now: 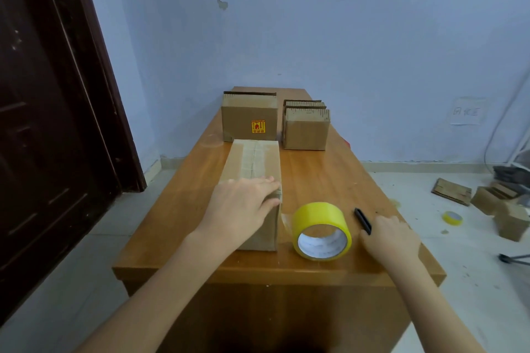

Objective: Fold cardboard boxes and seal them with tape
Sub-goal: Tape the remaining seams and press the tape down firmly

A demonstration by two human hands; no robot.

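Nearest to us, our two bare forearms reach over the front edge of the long orange-brown wooden table [312, 180]. Our left hand [243, 203] lies flat with straight fingers pressed on the near top of the long brown cardboard box [255, 163]; it curls round nothing. Our right hand [390, 238] rests on the table with its fingers bent at the near end of the slim black cutter [362, 221]; we cannot tell whether they grip it.

Box: one, lying lengthwise away from us, left of the table's middle. Flaps closed, a strip of clear tape running along the top seam. A clear tail of tape bridges from its near right corner to the roll.

Yellow roll of packing tape [322, 231]: one on the table, standing on edge just right of the box, white core facing us, between box and cutter.

Bundles of flat brown cardboard blanks: two, upright at the far end. The left bundle [249, 120] carries a yellow and red sticker; the right bundle [306, 129] stands just beside it.

On the floor to the right: one small yellow tape roll [452, 218] and some loose cardboard pieces [487, 198], well apart from the table.
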